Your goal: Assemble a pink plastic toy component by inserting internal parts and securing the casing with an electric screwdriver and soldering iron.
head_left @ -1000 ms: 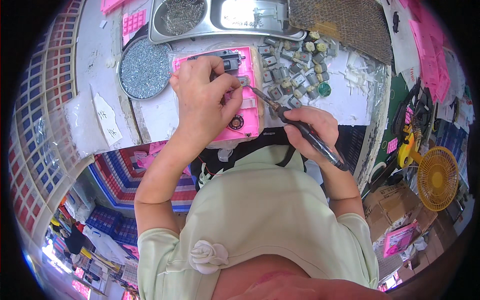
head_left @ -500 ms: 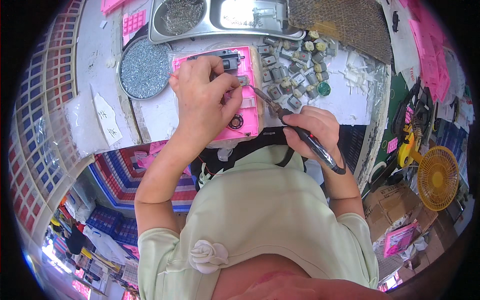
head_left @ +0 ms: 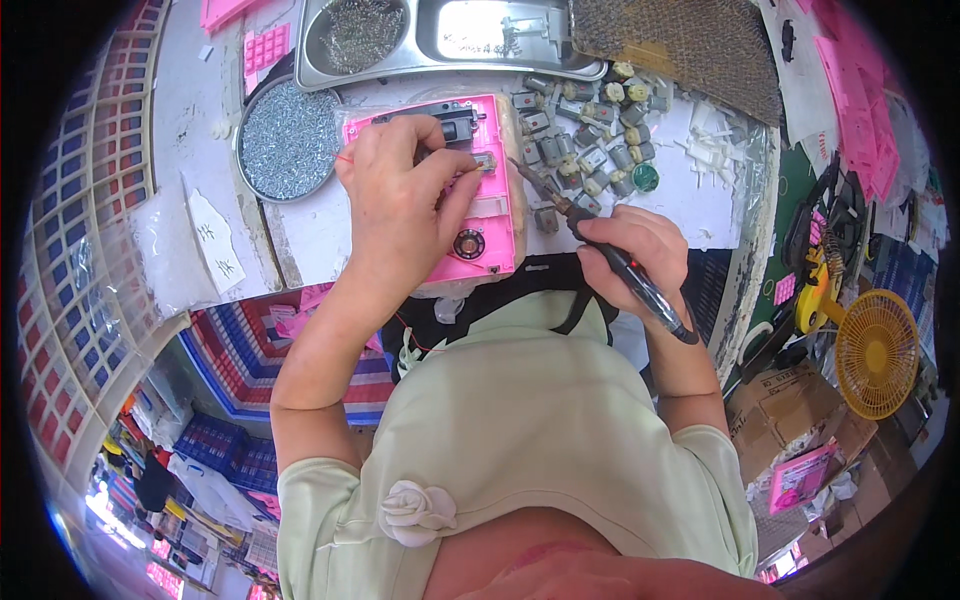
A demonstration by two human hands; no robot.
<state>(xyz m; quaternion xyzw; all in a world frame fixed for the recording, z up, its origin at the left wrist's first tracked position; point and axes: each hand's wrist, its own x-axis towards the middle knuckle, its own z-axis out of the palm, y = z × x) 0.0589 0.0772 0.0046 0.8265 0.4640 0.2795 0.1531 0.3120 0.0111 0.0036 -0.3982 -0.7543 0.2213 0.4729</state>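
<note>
A pink plastic housing [head_left: 505, 235] lies on the bench in front of me, with a dark block, a small metal motor [head_left: 486, 162] and a round black speaker [head_left: 468, 243] set in it. Over its left part is my left hand [head_left: 405, 195], thumb and forefinger pinched beside the motor on what looks like a thin wire; a bit of red wire pokes out past the knuckles. My right hand [head_left: 640, 255] grips a soldering iron [head_left: 640, 285] by its dark handle. The iron's tip points up and left, just right of the housing, apart from the motor.
Several small motors [head_left: 590, 135] are heaped right of the housing, with white plastic parts [head_left: 715, 140] beyond them. A round dish of screws [head_left: 285, 145] stands at left. Behind sits a metal tray [head_left: 430, 75]; a brown textured mat [head_left: 680, 45] lies at the back right.
The soldering iron's tip has drawn back from the motor toward the right, and my right hand has shifted slightly right and down. The left hand stays nearly in place, still pinching.
</note>
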